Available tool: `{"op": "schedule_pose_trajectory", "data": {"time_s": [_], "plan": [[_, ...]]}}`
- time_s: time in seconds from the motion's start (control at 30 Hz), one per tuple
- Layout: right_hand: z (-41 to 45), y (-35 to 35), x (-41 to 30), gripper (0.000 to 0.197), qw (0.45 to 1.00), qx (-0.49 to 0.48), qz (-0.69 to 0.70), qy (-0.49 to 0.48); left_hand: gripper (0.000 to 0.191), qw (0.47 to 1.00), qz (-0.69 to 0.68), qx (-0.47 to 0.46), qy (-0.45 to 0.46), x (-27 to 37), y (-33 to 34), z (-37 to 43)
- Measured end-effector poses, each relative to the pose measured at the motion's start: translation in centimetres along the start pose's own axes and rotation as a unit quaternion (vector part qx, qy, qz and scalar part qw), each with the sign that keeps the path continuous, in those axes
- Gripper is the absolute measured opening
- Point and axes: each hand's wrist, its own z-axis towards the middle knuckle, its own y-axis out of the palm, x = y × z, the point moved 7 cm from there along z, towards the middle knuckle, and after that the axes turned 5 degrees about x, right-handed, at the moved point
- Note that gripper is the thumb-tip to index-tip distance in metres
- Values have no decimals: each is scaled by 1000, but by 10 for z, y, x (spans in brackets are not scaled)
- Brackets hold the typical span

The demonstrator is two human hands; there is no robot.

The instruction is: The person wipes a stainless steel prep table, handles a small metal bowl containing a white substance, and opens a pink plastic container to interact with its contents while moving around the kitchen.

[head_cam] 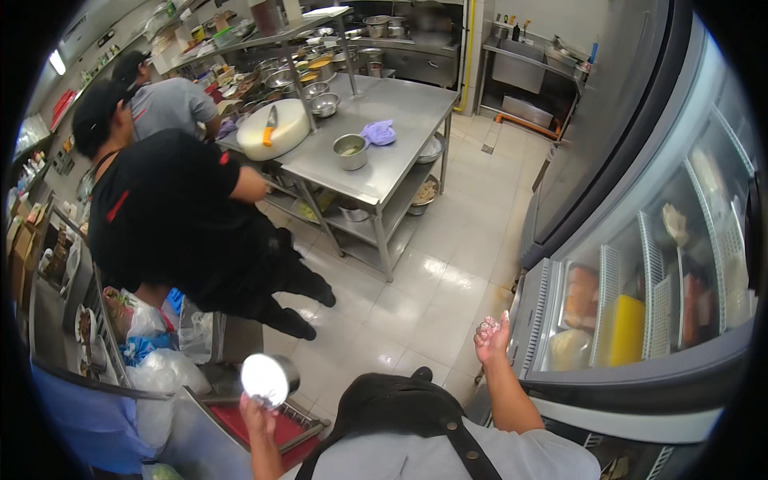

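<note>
My left hand (259, 419) grips a round stainless steel pot (290, 373) by its side. White stuff, perhaps flour, fills what I see inside the pot, and some of it is smeared at the rim near my fingers. My right hand (493, 341) is raised at the right with the thumb up and the fingers partly curled. White residue coats its fingertips, and I see no object in it. Close to that hand stands a glass-doored refrigerator (534, 318) with wire racks. A yellow block or container (624, 330) and packed food (581, 294) show behind the glass.
Two people stand at the left; the nearer one, in a black shirt (174, 204), is beside a steel worktable (396, 114). On it are a thick white cutting board (288, 129) with an orange-handled knife (269, 133), a pot (350, 153) and a purple cloth (379, 132). Plastic bags (162, 372) lie left.
</note>
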Motion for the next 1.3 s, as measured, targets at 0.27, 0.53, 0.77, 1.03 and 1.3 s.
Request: {"op": "schedule_pose_trajectory", "data": {"time_s": [0.27, 0.53, 0.77, 1.03, 1.3], "plan": [[43, 3, -103, 46, 995, 28, 42, -90, 34, 966, 62, -228, -103, -57, 283, 17], [57, -58, -147, 42, 999, 31, -1, -23, 21, 925, 119, -335, -137, -105, 422, 10], [55, -96, -174, 40, 994, 89, -2, -61, 18, 927, 123, -320, -154, -101, 415, -20], [48, -19, -148, 41, 996, -44, -80, 9, 16, 950, 56, -244, -186, -75, 297, -45], [18, 139, -117, 48, 920, -253, -266, 140, 18, 986, 39, -122, -107, 15, 148, -39]]}}
